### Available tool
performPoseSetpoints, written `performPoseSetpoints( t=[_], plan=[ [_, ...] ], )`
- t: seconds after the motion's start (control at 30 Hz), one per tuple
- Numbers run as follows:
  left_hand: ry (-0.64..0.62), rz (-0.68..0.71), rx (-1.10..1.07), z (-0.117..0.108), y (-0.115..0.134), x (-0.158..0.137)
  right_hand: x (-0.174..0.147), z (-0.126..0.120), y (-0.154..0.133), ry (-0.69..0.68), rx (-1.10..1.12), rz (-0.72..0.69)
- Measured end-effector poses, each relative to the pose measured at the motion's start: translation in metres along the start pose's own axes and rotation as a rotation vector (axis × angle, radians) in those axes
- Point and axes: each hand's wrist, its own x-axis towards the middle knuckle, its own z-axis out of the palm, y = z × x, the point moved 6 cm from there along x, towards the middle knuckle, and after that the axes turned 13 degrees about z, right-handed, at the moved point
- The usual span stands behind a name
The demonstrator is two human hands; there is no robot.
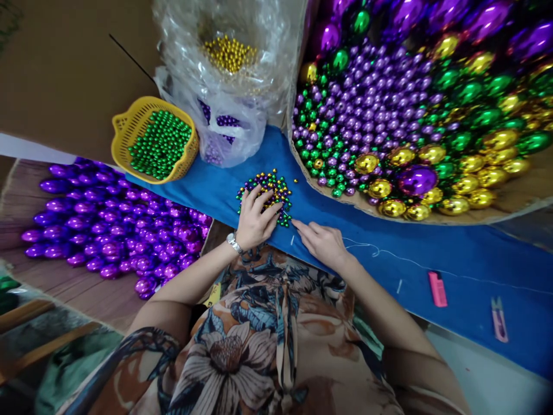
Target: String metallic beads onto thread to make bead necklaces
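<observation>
The left hand (258, 222) lies with its fingers spread over a small heap of loose beads (283, 193) in green, gold and purple, near the middle of the frame on the blue-covered surface (470, 245). The right hand (322, 245), just beside it, has its fingers drawn together, pinching a thin needle-like tool (286, 215) whose tip points into the beads — too small to make out further. A pale thread (374, 249) trails from beside the right wrist to the right edge, passing above a pink lighter (438, 289) and a pair of snips (499, 323) at lower right. A bracelet-like watch (234, 244) circles the left wrist.

At upper left stands a yellow basket (186, 164) holding green beads (159, 144); beside it, top centre, clear plastic bags (246, 129) hold gold and purple ones. A large carton (514, 193) fills the upper right with mixed beads — purple, green, gold — and purple ovals (116, 230) crowd the left.
</observation>
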Motion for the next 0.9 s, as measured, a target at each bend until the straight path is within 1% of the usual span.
performPoseSetpoints(
  t=[0.1, 0.27, 0.5, 0.7, 0.8, 0.9],
  plan=[
    [-0.017, 0.005, 0.01, 0.001, 0.0, 0.0, 0.001, 0.0, -0.001, -0.012, -0.001, 0.005],
    [0.003, -0.002, 0.03, 0.001, -0.001, -0.001, 0.002, 0.0, -0.001, -0.017, 0.002, 0.028],
    [-0.002, -0.016, 0.008, 0.002, -0.002, -0.001, 0.001, 0.001, -0.002, 0.001, 0.001, 0.013],
    [0.018, 0.026, 0.006, 0.0, 0.002, 0.001, 0.008, 0.004, -0.008, -0.008, -0.059, 0.031],
    [0.011, 0.04, -0.005, -0.003, 0.005, 0.003, 0.01, 0.004, -0.011, 0.014, -0.094, 0.02],
    [0.049, 0.038, -0.021, -0.006, 0.006, 0.004, 0.005, 0.001, -0.007, 0.061, -0.073, 0.008]
  ],
)
